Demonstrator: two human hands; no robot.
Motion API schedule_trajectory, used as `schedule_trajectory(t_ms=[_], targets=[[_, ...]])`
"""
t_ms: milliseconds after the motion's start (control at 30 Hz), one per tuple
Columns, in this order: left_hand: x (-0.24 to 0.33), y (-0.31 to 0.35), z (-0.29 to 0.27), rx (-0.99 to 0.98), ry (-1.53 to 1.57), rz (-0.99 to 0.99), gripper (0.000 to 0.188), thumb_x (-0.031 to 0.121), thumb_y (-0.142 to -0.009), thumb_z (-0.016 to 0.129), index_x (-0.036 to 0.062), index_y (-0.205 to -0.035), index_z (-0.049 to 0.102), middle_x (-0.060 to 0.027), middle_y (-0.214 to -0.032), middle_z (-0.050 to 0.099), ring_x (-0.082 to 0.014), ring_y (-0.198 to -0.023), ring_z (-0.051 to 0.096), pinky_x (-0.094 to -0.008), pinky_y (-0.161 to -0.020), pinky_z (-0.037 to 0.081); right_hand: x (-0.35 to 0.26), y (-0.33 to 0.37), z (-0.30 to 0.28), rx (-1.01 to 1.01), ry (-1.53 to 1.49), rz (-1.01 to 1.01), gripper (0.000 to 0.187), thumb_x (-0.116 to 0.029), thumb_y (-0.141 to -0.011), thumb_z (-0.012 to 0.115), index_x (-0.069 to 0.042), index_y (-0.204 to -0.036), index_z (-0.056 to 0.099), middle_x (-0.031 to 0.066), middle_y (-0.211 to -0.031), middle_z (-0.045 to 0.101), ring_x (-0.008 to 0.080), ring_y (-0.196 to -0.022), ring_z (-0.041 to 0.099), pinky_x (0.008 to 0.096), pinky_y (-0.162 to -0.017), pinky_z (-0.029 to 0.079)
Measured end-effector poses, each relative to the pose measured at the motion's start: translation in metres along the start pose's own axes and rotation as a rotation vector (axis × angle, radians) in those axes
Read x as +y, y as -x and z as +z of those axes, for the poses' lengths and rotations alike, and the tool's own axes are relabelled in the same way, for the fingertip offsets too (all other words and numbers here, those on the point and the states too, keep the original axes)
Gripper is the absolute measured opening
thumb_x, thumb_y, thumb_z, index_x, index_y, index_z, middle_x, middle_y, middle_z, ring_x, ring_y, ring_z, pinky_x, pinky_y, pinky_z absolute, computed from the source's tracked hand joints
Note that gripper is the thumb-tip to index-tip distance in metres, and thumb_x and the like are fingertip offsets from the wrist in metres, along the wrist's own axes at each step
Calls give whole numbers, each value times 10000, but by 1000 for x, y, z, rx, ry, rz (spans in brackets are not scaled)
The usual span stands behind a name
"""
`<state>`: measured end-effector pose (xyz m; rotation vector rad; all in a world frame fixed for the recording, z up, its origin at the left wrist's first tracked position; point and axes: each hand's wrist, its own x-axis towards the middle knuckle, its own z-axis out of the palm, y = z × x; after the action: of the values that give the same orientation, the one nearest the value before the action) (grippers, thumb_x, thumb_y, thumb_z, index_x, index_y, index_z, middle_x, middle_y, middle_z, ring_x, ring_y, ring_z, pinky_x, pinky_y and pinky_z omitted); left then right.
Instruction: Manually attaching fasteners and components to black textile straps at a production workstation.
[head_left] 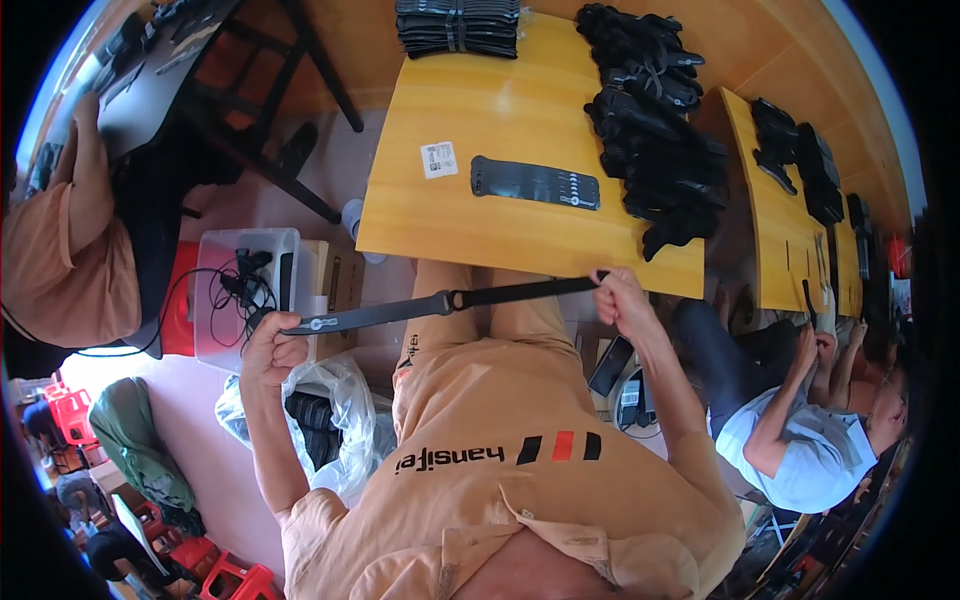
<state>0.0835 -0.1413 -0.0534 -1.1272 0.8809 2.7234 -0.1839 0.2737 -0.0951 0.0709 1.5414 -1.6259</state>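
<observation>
A long black strap (385, 313) with a ring-like buckle in its middle stretches taut across my lap, in front of the yellow table's near edge. My left hand (274, 347) is closed on its wider end, which carries a small white print. The narrower end is pinched in my right hand (624, 302), slightly higher. Beyond the strap, a flat dark panel (535, 184) with white marks lies on the table (415, 215), and a white printed label (438, 160) lies left of it. A long heap of black straps (665, 160) covers the table's right side.
A banded stack of black pieces (458, 27) sits at the table's far edge. Left of my legs are a clear plastic bin (208, 315) with cables and a plastic bag (350, 400) holding black items. Co-workers sit left (75, 260) and right (800, 450), the latter by another yellow table (775, 240).
</observation>
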Motion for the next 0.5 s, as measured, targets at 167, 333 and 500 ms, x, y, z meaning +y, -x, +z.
schedule_trajectory(t_ms=[167,333,500], targets=[[13,12,-3,-3,-68,57,375,95,-809,529,156,-508,312,67,-422,273,-31,-302,244,-199,-309,148,-4,5,13,12,-40,29,131,-181,-862,469,-80,-781,493,-70,-480,297,42,-351,292,207,-332,289],[18,21,1,-74,-251,67,361,101,-790,536,138,-506,316,40,-426,308,-44,-299,260,-208,-306,152,-8,19,4,-52,1,49,169,-218,-880,479,-94,-766,471,-68,-475,290,43,-349,288,211,-325,273],[62,56,-80,-51,211,191,355,133,-866,476,146,-541,334,68,-427,309,-23,-291,221,-182,-270,151,-9,32,-64,250,-135,-5,164,-242,-891,462,-100,-808,460,-52,-467,276,56,-318,278,215,-292,242]])
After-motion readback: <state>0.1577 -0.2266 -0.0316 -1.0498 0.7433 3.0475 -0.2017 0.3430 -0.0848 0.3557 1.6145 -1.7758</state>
